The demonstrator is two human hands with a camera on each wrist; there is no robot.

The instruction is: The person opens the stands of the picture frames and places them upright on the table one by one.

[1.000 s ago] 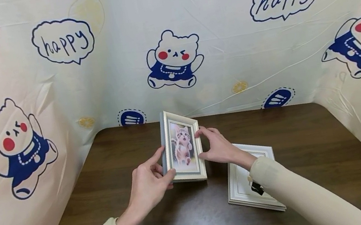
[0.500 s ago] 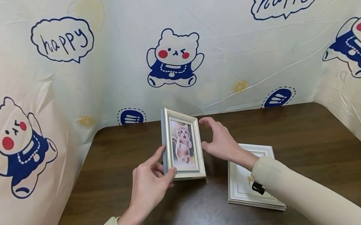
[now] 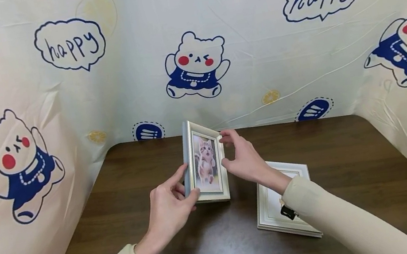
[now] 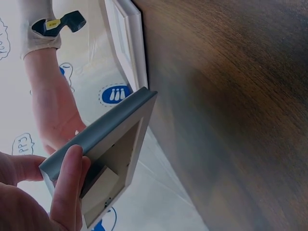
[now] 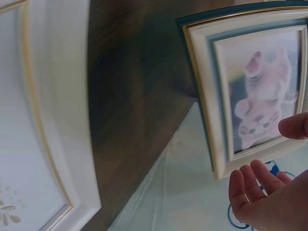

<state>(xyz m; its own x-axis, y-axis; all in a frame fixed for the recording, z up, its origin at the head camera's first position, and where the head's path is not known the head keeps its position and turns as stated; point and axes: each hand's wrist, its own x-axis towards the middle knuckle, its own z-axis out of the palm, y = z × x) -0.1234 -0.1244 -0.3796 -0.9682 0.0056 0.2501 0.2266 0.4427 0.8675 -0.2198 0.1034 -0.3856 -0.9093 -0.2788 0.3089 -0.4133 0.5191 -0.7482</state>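
A small picture frame (image 3: pixel 206 162) with a kitten photo is held up off the table, tilted, its front towards the head camera. My left hand (image 3: pixel 169 213) grips its left edge near the lower corner. In the left wrist view fingers (image 4: pixel 70 183) lie along the back of the frame (image 4: pixel 103 127), whose recessed backing shows. At the opposite edge is my right hand (image 3: pixel 247 158), its thumb apart from the fingers. In the right wrist view the right hand's fingers (image 5: pixel 255 185) are loosely bent beside the frame (image 5: pixel 214 96); firm contact cannot be made out.
A larger white picture frame (image 3: pixel 275 218) lies flat on the dark wooden table (image 3: pixel 216 250), partly beneath the right forearm. Behind and at both sides hangs a pale printed cloth (image 3: pixel 268 53) with cartoon bears.
My right hand came off the frame's right edge half a second ago and is now back close against it. The frame has turned slightly and risen a little in my left hand's grip.
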